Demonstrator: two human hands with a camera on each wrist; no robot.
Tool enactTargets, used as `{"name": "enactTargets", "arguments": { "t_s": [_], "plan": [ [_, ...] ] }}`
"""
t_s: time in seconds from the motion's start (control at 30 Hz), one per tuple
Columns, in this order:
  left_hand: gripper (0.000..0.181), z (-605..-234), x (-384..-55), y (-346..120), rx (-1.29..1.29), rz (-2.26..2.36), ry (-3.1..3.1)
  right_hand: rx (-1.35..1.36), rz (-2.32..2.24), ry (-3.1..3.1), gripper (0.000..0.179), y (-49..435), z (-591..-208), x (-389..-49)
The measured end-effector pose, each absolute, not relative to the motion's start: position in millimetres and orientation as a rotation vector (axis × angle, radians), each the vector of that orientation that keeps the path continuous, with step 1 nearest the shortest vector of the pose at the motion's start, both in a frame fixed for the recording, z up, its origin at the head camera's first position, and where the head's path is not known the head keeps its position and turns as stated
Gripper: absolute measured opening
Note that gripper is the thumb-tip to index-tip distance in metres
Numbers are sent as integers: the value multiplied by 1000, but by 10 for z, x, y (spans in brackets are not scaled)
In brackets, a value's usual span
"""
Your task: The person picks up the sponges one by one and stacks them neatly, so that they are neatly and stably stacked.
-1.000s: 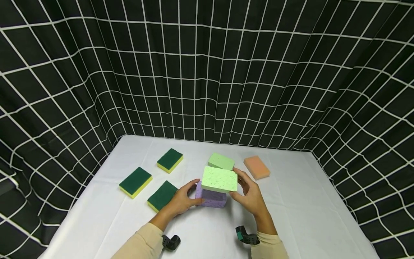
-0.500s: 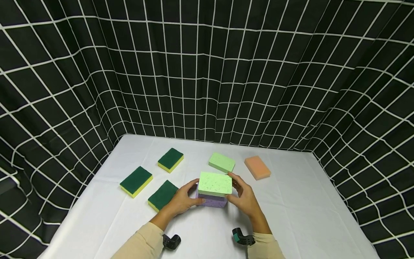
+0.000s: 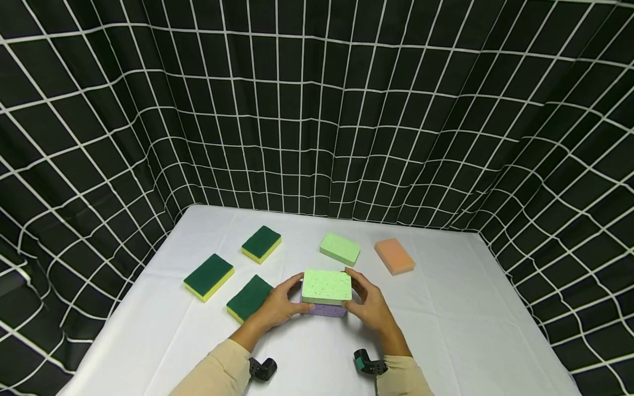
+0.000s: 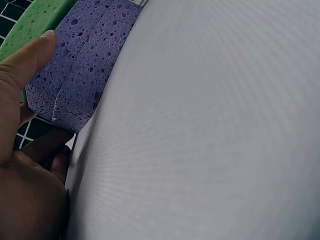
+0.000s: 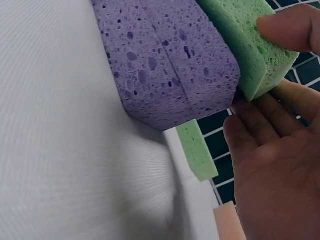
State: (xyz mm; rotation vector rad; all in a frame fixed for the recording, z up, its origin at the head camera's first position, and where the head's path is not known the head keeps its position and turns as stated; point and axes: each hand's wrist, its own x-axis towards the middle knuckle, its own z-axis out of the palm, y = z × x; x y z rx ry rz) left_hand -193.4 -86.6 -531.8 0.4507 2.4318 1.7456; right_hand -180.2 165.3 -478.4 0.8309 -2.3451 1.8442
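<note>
Two purple sponges (image 5: 165, 60) lie stacked on the white table, a thin seam between them in both wrist views. Over them sits a light green sponge (image 3: 327, 286), close against the upper purple one and covering most of it in the head view. My left hand (image 3: 278, 305) holds the purple stack at its left end, thumb on the front face and fingers behind. From the right, my right hand (image 3: 370, 307) pinches the green sponge, its thumb on the front side and fingers round the back.
Beyond the stack lies another green sponge (image 3: 339, 248), with an orange sponge (image 3: 394, 256) to its right. Three yellow sponges with dark green tops lie left, the nearest sponge (image 3: 250, 297) close by my left hand. A black gridded curtain (image 3: 317, 110) surrounds the table.
My right hand has brought the green sponge left and down onto the purple stack. My left hand has stayed at the purple sponges.
</note>
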Motion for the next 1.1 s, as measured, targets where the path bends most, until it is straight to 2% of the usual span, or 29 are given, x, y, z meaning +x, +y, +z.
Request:
{"name": "enactTargets", "arguments": {
  "t_s": [1.1],
  "plan": [
    [87,-5298,-1936,-860,434,1713,2469,796,1808,-2442,72,1664,-4839,-1811]
  ]
}}
